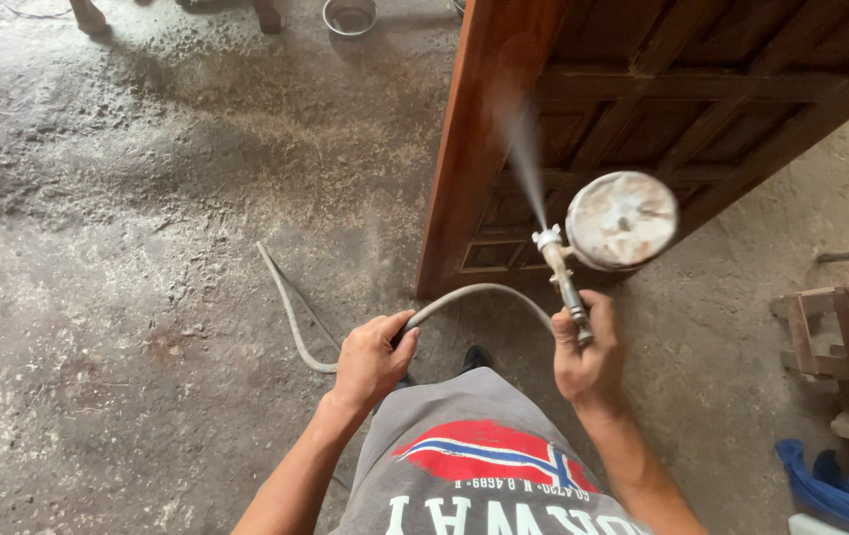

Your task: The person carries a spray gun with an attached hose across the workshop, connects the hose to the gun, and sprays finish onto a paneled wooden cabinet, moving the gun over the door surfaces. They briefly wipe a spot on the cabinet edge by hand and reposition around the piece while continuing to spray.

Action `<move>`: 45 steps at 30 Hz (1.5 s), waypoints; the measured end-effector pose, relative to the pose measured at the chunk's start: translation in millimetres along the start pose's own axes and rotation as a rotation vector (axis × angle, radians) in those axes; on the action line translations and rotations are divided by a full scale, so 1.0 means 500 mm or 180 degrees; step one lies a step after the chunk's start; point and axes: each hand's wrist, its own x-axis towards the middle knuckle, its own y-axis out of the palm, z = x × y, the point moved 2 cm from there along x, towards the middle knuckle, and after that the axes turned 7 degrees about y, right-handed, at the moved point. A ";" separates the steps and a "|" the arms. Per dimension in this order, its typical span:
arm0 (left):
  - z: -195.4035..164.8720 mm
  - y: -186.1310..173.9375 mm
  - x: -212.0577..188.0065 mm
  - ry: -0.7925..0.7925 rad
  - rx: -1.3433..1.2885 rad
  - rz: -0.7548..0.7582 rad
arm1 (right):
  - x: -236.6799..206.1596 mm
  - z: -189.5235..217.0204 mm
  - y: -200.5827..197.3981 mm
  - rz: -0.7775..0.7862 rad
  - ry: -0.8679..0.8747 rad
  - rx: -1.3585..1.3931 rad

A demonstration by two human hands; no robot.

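Mid-coat, I judge: the right hand [588, 362] grips a metal spray gun [568, 277] misting the glossy brown panelled wooden door [642, 109], while the left hand [370, 362] clasps the grey air hose [464, 294].

Packages: none visible on the floor or beside the work.
Labels: none visible on any object in view.
Signs: none visible.
Screens: none visible.
Printed matter: only a chest print on the grey shirt [474, 466] at the bottom edge of the view, worn by the person. It is a red oval crossed by blue and white bands, with a row of white block letters below and a line of small dark characters between them.
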 end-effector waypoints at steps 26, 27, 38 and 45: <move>0.427 0.125 -0.211 -0.0394 0.1360 0.2699 | -0.226 -0.082 -0.344 -0.1201 0.1860 0.1715; 0.391 0.149 -0.209 -0.0373 0.1148 0.2609 | -0.242 -0.094 -0.369 -0.1253 0.1879 0.1531; -0.188 0.461 -0.253 -0.0149 0.0597 0.2394 | -0.608 -0.406 -0.603 -0.1263 0.2507 0.0742; -0.354 0.526 -0.406 0.0575 0.0793 0.1327 | -0.718 -0.672 -0.634 -0.0458 0.2879 0.0809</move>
